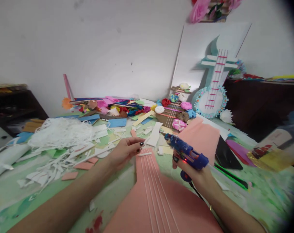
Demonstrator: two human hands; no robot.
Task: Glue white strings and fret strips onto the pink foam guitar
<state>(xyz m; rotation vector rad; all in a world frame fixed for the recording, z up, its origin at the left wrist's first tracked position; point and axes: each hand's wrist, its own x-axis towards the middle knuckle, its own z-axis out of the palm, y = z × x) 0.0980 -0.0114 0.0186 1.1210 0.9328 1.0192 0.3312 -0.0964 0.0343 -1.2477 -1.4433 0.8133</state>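
Note:
In my right hand [193, 171] is a blue hot glue gun [187, 151], its nozzle pointing to the upper left and a small red light lit on its side. My left hand [126, 150] pinches a small white strip [147, 141] between thumb and fingers, just above the neck of a pink cutout [147, 194] shaped like a stringed instrument. Several white strings [153, 187] run down the cutout. A short white bar [145, 154] lies across them near the top. The glue gun is to the right of the neck, apart from it.
White cord [62, 134] lies piled at left, with white scraps [45, 165] below it. Crepe flowers and coloured paper [113, 108] line the wall. A finished white-and-teal paper instrument [213, 84] leans at right, near pink paper [201, 136] and a plastic bottle [273, 142].

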